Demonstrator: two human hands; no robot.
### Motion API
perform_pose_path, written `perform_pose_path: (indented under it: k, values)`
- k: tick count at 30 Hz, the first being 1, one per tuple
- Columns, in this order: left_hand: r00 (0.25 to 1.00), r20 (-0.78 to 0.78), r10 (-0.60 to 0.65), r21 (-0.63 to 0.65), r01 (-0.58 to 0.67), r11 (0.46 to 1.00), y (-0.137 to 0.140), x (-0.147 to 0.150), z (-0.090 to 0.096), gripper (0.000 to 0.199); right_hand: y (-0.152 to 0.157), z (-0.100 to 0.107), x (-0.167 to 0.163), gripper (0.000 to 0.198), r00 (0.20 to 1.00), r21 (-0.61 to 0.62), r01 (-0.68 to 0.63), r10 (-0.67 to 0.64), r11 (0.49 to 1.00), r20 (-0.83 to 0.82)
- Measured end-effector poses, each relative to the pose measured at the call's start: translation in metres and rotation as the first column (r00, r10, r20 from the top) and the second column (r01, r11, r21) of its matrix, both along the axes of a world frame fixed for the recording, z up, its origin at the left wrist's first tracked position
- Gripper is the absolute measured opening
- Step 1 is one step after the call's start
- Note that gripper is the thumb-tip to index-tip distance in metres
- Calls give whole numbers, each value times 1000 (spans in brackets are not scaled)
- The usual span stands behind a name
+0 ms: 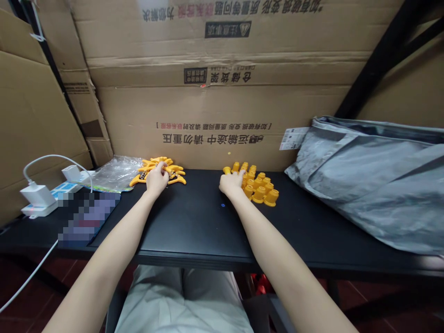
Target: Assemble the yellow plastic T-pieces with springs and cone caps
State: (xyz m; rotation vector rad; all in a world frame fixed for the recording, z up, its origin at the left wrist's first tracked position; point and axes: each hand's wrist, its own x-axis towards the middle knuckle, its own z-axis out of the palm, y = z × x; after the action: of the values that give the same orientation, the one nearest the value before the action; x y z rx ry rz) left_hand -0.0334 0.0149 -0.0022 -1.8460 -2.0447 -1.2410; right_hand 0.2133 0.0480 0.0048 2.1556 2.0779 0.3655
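Note:
My left hand (157,180) reaches into a pile of curved, horn-like yellow plastic pieces (177,180) at the back left of the table. Its fingers are closed on one of them, partly hidden by the hand. Small dark metallic bits, perhaps chains, show among the pile. To the right, my right hand (231,182) is closed around a yellow plastic cup (226,170), whose end sticks up past the fingers. Beside that hand stand several more yellow cups (258,194) in close rows, widest at the base, some partly covered by the hand.
A clear plastic bag (116,173) lies left of the horn-like pieces. Nearer are a power strip with white chargers (38,196), a cable and a pixelated flat object (88,217). A large grey bag (374,185) fills the right. Cardboard (215,106) walls the back of the black table (194,226).

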Motion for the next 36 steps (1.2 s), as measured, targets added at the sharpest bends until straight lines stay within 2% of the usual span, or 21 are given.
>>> perform_pose_path:
  k: [10,20,23,28,31,33,36]
  values:
    - [1000,26,-4,5,4,1000,1,-1,-1,27,5,-5,5,37,991,49,-106,101,993,87]
    - [1000,-1,13,-19,-13,1000,3,-2,-2,33,-8,-4,-13,41,960,12,-240,235,971,149]
    - [999,34,-24,21,23,1000,6,-5,-4,35,-14,-2,-20,44,948,24,-292,286,956,137]
    - [990,88,-108,103,99,990,22,-16,-6,40,-24,0,-30,37,935,20,-348,346,937,73]
    - [986,23,-163,72,161,984,38,-27,-5,41,-28,1,-34,38,924,17,-382,382,924,3]
    - [975,-80,-206,31,209,977,49,-35,-2,41,-31,2,-34,40,912,7,-407,407,913,-44]
    - [963,-176,-203,-25,202,979,60,-44,2,42,-33,4,-33,39,897,-8,-433,431,901,-96]
